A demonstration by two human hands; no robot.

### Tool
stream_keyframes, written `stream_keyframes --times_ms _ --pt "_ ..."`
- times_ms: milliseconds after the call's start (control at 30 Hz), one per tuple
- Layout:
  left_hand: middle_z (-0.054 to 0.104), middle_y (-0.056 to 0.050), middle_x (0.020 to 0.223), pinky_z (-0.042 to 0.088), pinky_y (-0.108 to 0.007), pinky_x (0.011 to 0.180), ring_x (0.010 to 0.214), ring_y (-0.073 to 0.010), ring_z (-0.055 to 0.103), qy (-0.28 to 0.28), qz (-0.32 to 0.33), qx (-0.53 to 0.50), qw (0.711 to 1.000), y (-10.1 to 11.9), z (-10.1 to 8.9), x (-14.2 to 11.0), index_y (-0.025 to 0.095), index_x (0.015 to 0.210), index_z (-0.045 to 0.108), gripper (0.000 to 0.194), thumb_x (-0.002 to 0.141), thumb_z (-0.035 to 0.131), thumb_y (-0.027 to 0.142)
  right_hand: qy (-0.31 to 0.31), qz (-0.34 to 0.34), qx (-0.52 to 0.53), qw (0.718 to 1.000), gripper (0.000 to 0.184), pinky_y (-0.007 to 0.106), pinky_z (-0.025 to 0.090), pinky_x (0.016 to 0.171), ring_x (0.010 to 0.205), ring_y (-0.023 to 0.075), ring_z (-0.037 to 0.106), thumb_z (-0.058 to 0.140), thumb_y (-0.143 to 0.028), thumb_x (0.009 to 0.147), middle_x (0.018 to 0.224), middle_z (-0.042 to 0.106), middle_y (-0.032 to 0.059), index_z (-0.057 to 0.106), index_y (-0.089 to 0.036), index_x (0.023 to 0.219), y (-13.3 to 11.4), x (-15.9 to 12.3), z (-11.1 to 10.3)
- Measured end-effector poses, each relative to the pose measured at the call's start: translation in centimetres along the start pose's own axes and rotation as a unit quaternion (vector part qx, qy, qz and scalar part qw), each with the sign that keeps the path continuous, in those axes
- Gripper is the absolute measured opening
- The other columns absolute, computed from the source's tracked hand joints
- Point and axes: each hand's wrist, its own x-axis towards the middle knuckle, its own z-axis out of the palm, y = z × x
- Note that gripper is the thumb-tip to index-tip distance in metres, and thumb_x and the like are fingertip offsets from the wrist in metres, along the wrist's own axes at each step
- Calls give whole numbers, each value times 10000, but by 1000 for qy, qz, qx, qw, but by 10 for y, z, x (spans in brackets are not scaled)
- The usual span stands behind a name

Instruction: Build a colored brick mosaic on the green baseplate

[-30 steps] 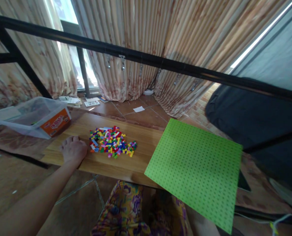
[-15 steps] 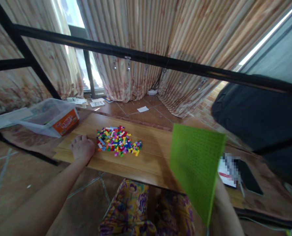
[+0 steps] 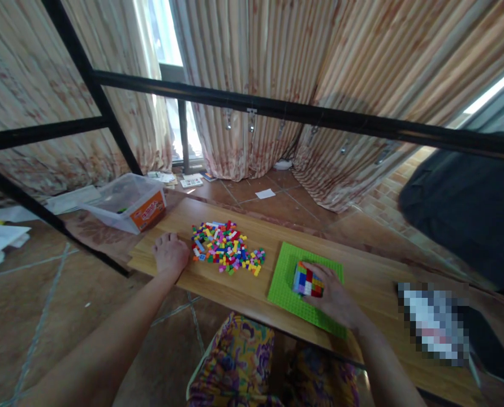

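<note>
On the wooden table, a green baseplate (image 3: 283,275) lies flat. On it is a block of stacked toy bricks (image 3: 305,281) in red, blue, white, orange and other colours. My right hand (image 3: 328,291) is wrapped round the right side of this block, with fingers over the top and thumb at the near side; the palm hides part of the block. My left hand (image 3: 171,254) rests on the left part of the tabletop with its fingers curled in, and nothing shows in it. Just right of it spreads a pile of loose toy bricks (image 3: 226,246).
The wooden table (image 3: 252,294) is long and narrow. A clear plastic box (image 3: 120,198) with an orange label stands beyond its left end. At the right are a blurred-out item (image 3: 434,325) and a dark flat object (image 3: 495,350). A black metal bar (image 3: 277,110) crosses above.
The green baseplate, held up on edge at the right before, now lies flat on the table with the brick block visible on it. My view has shifted left; my left hand stays put.
</note>
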Motion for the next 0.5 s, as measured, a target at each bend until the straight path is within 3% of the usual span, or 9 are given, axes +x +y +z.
stream_keyframes --times_ms 167,267,400,467,500 --pt "572 -202 1271 392 -461 975 1186 -332 500 -13 -4 -4 1000 1 -4 -2 95 1210 608 417 900 358 215 -6 -25 16 1000 715 516 340 1105 1299 301 443 653 -305 692 1399 497 108 483 -248 1384 18 1 12" --pt "571 -195 1288 393 -458 970 1181 -332 503 -15 -2 -1 1000 1 -3 -2 98 1214 610 414 903 360 210 19 -33 3 999 717 540 333 1105 1323 329 419 694 -314 661 1410 492 118 519 -259 1355 16 0 11" --pt "575 -179 1293 394 -450 976 1184 -323 501 -6 -3 7 1000 0 0 -2 106 1213 609 405 905 363 201 137 -9 28 990 545 538 373 1068 1287 316 458 641 -445 768 1342 556 122 585 -245 1272 -19 -1 12" --pt "585 -169 1276 404 -447 963 1170 -323 508 -4 -3 13 1000 -1 0 -3 110 1188 620 393 906 361 200 184 27 75 980 430 477 466 961 1107 269 580 553 -468 845 1171 649 105 623 -232 1198 -47 -1 23" --pt "588 -167 1269 410 -448 954 1162 -325 510 -3 -3 15 1000 -1 0 -3 110 1180 622 389 907 361 202 174 31 100 979 392 434 502 890 1001 245 621 523 -457 870 1107 673 99 637 -223 1164 -61 -1 30"
